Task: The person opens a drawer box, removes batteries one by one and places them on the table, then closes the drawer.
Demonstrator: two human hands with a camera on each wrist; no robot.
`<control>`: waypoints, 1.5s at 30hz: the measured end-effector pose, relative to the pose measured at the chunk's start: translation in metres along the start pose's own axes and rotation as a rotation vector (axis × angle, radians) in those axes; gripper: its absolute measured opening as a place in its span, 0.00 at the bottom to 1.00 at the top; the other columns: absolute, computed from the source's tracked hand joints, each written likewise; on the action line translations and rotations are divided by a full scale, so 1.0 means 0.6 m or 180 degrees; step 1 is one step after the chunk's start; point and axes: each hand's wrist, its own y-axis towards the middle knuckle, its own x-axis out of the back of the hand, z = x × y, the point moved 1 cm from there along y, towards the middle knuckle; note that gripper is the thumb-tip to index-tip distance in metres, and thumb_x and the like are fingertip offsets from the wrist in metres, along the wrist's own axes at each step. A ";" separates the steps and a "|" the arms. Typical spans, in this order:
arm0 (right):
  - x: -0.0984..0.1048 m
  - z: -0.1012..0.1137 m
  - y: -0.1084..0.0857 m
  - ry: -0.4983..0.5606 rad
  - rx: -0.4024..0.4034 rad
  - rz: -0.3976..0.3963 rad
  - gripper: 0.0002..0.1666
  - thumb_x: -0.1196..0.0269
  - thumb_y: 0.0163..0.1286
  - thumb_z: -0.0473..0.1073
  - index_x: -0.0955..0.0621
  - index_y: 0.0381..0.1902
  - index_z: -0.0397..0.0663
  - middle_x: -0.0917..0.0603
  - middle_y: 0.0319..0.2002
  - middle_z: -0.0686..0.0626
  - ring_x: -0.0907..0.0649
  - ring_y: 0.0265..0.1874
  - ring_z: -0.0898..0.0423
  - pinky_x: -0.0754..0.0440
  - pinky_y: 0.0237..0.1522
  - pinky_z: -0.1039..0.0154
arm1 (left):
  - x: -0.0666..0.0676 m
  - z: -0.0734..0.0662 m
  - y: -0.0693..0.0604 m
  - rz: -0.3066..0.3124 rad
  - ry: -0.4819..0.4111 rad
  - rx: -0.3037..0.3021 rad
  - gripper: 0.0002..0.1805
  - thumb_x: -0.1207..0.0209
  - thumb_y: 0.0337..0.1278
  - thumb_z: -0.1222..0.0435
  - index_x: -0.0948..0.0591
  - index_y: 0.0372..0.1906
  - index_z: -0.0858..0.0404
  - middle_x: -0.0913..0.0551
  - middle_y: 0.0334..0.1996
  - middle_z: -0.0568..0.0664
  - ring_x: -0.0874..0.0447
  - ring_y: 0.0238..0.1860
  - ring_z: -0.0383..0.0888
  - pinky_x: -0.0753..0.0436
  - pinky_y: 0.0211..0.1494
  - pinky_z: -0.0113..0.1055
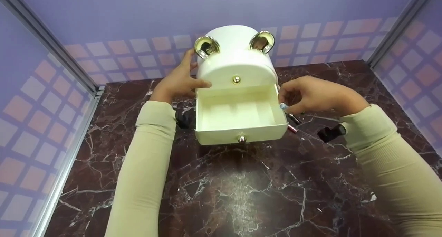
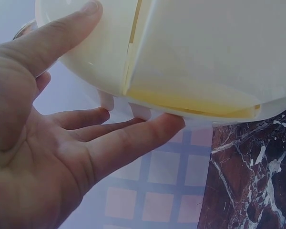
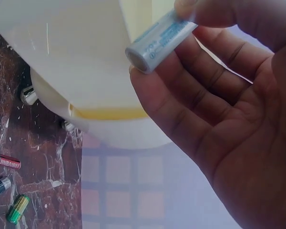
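A cream box (image 1: pixel 234 62) with two gold ears stands at the back, its lower drawer (image 1: pixel 238 114) pulled out and bare inside. My left hand (image 1: pixel 179 79) rests on the box's left side, thumb on the front (image 2: pixel 81 52), fingers (image 2: pixel 133 143) spread along the side. Beside the drawer's right wall, my right hand (image 1: pixel 310 93) pinches a light-blue and white battery (image 1: pixel 283 106) between thumb and fingers. In the right wrist view the same battery (image 3: pixel 157 43) is tilted, with one flat end showing.
On the dark marble table right of the drawer lie a red battery (image 1: pixel 292 128), a black battery (image 1: pixel 294 119) and a green one (image 3: pixel 18 209). Tiled lilac walls (image 1: pixel 145 9) stand behind and at both sides. A gold knob (image 1: pixel 241 139) sticks out from the drawer's front.
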 end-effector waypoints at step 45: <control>-0.060 -0.200 -0.009 0.0217 -0.0723 -0.0768 0.13 0.29 0.58 0.44 0.15 0.39 0.45 0.12 0.34 0.46 0.16 0.29 0.56 0.15 0.30 0.62 | 0.000 0.046 0.029 -0.0055 0.0025 -0.0107 0.65 0.29 0.47 0.66 0.66 0.74 0.32 0.56 0.79 0.49 0.18 0.38 0.52 0.20 0.22 0.31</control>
